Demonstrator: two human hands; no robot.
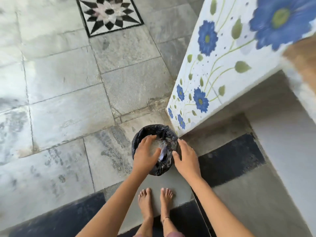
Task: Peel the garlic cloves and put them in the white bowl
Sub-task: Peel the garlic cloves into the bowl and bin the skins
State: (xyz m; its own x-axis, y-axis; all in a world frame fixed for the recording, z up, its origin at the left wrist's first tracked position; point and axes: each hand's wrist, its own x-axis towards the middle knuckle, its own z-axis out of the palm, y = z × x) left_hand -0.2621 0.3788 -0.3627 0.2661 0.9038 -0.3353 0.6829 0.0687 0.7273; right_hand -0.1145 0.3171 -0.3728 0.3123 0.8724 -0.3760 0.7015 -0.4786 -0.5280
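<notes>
A small bin lined with a black plastic bag (164, 132) stands on the floor at the foot of a flowered wall. My left hand (145, 154) hangs over the bin's mouth with fingers straight and spread, holding nothing that I can see. My right hand (186, 156) hovers over the bin's right rim, fingers also straight and relaxed. Pale, blurred scraps (160, 147) show inside the bag between my hands. No garlic cloves and no white bowl are in view.
A white wall painted with blue flowers (213, 69) rises just right of the bin. Grey stone floor tiles (68, 100) spread to the left, with a star inlay (109, 14) far off. My bare feet (155, 202) stand on a grey step with black strips (229, 161).
</notes>
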